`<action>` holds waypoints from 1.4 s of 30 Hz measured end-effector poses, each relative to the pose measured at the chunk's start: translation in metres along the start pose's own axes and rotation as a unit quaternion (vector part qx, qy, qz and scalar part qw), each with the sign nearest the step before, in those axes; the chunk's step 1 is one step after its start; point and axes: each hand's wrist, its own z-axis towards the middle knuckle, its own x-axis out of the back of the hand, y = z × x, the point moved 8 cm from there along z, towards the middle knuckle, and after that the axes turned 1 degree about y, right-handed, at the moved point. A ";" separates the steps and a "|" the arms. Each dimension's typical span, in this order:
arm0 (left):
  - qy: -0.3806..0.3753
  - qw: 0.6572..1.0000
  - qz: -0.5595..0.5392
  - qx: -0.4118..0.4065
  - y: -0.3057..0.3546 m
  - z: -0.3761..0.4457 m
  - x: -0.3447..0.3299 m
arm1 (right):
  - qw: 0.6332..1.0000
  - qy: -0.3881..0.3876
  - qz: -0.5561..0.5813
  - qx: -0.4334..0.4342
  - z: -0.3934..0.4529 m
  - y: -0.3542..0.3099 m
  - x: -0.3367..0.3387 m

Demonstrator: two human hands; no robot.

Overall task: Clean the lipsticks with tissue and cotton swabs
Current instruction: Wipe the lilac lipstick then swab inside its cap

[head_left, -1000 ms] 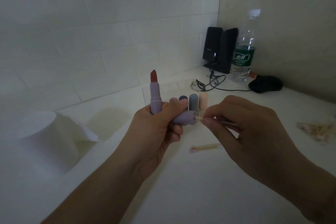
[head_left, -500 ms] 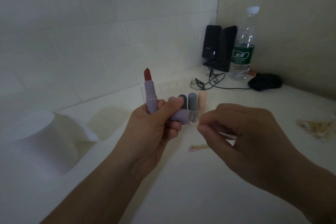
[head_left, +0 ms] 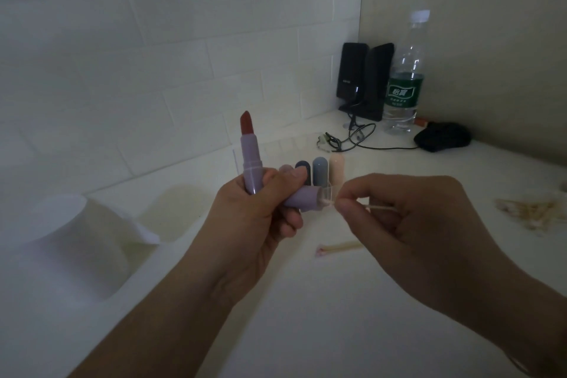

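My left hand (head_left: pixel 254 221) grips a lilac lipstick (head_left: pixel 251 156) upright, its red bullet showing, and also holds the lilac cap (head_left: pixel 303 198) sideways with its mouth to the right. My right hand (head_left: pixel 395 215) pinches a cotton swab (head_left: pixel 380 208), whose tip sits in the cap's mouth. Behind my hands a clear holder keeps three capped lipsticks (head_left: pixel 320 169) in dark blue, grey-blue and peach. A used swab (head_left: pixel 337 247) with a pink tip lies on the white table. A tissue roll (head_left: pixel 61 242) stands at the left.
A pile of cotton swabs (head_left: pixel 527 212) lies at the right edge. In the far corner stand two black speakers (head_left: pixel 365 80) with cables, a water bottle (head_left: pixel 405 77) and a black mouse (head_left: pixel 441 136). White tiled wall behind.
My left hand tilted the lipstick and cap slightly. My right hand pulled back a little, then brought the swab tip into the cap's mouth again.
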 end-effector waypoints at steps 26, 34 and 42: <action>-0.062 0.977 -0.156 0.131 -0.017 -0.010 -0.016 | 0.997 -0.002 0.063 -0.046 -0.008 0.007 -0.007; 0.047 0.996 -0.022 0.077 -0.018 -0.004 0.007 | 0.997 -0.002 0.075 0.007 -0.011 -0.010 -0.012; 0.076 0.996 0.027 0.034 -0.011 -0.005 0.013 | 0.998 0.004 0.064 0.017 -0.012 -0.014 -0.012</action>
